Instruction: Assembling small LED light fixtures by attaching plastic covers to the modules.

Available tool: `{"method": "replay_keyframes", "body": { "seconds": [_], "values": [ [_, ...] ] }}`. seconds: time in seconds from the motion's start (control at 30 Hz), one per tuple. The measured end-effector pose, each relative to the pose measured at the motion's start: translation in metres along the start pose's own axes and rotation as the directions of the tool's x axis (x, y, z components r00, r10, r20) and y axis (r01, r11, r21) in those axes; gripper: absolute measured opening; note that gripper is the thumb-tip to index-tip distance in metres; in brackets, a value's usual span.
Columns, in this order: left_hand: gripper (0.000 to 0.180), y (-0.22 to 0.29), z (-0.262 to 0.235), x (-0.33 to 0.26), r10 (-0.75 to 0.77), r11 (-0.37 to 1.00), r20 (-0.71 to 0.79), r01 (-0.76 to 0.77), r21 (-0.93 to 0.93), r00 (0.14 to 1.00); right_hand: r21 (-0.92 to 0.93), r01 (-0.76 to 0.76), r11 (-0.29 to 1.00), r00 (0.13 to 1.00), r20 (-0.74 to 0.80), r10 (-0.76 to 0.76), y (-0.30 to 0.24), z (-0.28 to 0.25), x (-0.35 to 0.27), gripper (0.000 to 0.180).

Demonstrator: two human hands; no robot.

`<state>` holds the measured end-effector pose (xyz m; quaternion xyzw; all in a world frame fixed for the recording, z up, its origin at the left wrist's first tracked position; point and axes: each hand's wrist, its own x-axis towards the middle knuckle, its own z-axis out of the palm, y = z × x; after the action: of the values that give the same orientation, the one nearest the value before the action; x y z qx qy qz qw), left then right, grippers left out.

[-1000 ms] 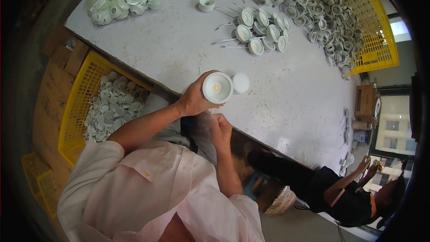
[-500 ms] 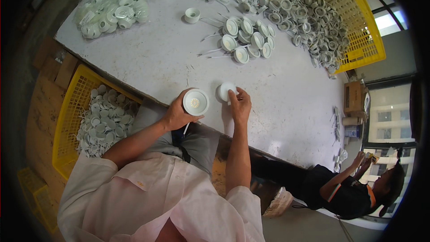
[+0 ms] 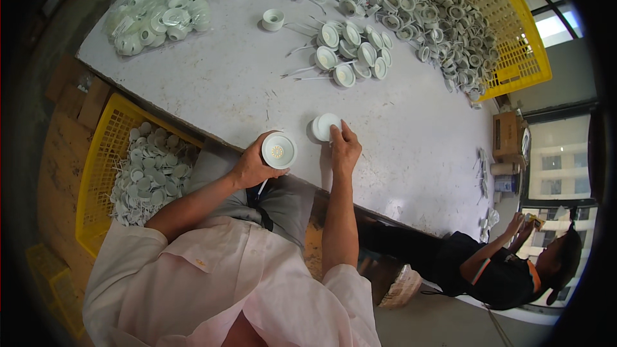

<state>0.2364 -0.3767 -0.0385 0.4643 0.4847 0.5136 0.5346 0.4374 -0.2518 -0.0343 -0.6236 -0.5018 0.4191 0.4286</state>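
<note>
While a round white lamp [image 3: 279, 150] sits in the grasping fingers of the left hand [image 3: 249, 166] near the edge of the desk [image 3: 398, 135], the fingers of the right hand [image 3: 346, 151] pinch a white disc [image 3: 330, 126] by its rim. Farther out, wired lamps [image 3: 367, 55] cluster on the desk, and a yellow basket [image 3: 95, 173] holds pale parts [image 3: 151, 177].

A pale pink, short-sleeved shirt [image 3: 241, 295], its pointed pocket flap [image 3: 183, 254] bearing a small orange mark [image 3: 200, 262]; grey trousers [image 3: 288, 212].
</note>
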Motion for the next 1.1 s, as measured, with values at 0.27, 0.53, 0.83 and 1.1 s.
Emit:
{"method": "replay_keyframes", "body": {
  "seconds": [0.27, 0.53, 0.83, 1.1],
  "values": [
    [0.076, 0.002, 0.001, 0.0, -0.072, 0.996, 0.016, 0.072, -0.043, 0.997, 0.089, 0.033, 0.995, 0.999, -0.014, -0.032, -0.011, 0.012, -0.004, 0.043],
    [0.075, 0.017, 0.005, 0.004, -0.111, 0.991, 0.039, 0.114, -0.074, 0.993, 0.383, -0.097, 0.919, 0.995, 0.039, 0.089, -0.003, 0.002, 0.003, 0.017],
    [0.072, 0.012, 0.006, 0.003, -0.092, 0.995, 0.021, 0.092, -0.024, 0.996, 0.572, -0.237, 0.785, 0.971, 0.154, 0.181, -0.012, -0.026, -0.032, 0.006],
    [0.074, 0.018, 0.008, 0.016, -0.055, 0.975, 0.108, 0.077, -0.211, 0.993, 0.191, 0.082, 0.978, 0.997, -0.008, -0.081, -0.024, -0.019, -0.077, 0.016]
  ]
}}
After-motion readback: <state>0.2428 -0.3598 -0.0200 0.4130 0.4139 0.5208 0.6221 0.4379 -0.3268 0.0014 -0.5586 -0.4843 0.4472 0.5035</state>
